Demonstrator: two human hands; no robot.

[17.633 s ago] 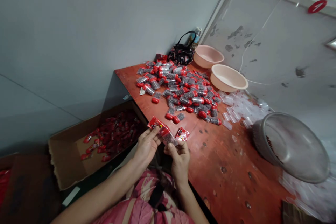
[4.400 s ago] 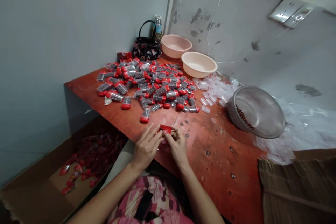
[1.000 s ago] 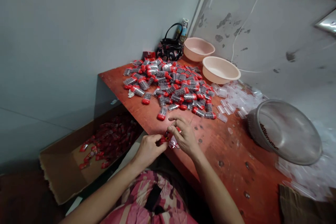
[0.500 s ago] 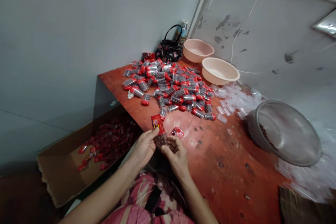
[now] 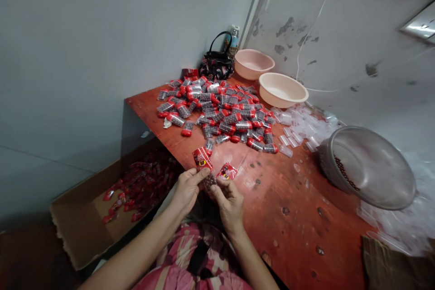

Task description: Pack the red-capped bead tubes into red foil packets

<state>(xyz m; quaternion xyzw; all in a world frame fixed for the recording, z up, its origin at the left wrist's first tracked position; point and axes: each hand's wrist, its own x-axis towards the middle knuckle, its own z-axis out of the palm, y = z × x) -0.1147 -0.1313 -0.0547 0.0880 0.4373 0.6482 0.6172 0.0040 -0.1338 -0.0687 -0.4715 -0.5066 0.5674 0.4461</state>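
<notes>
My left hand [image 5: 187, 189] pinches a flat red printed packet [image 5: 201, 158] between thumb and fingers. Just below it, my right hand [image 5: 230, 203] has its fingers closed round a small clear tube of brown balls [image 5: 210, 181]. The packet's lower end overlaps the tube's top; whether the packet sits around it I cannot tell. On the table beside my right fingertips lies another red packet [image 5: 228, 171]. Farther back is a heap of filled clear tubes [image 5: 222, 111] with red ends.
The red table [image 5: 288, 235] bears two pink basins [image 5: 254, 73], a black handbag [image 5: 217, 69], a bottle [image 5: 234, 38] and loose clear tubes [image 5: 301, 124]. A metal basin [image 5: 370, 167] with brown balls stands right. Left, below the table edge, a cardboard box [image 5: 83, 231] holds red packets.
The red packet in my left hand has tilted and shifted slightly left, with the left thumb now lying lower across it. The view has shifted slightly.
</notes>
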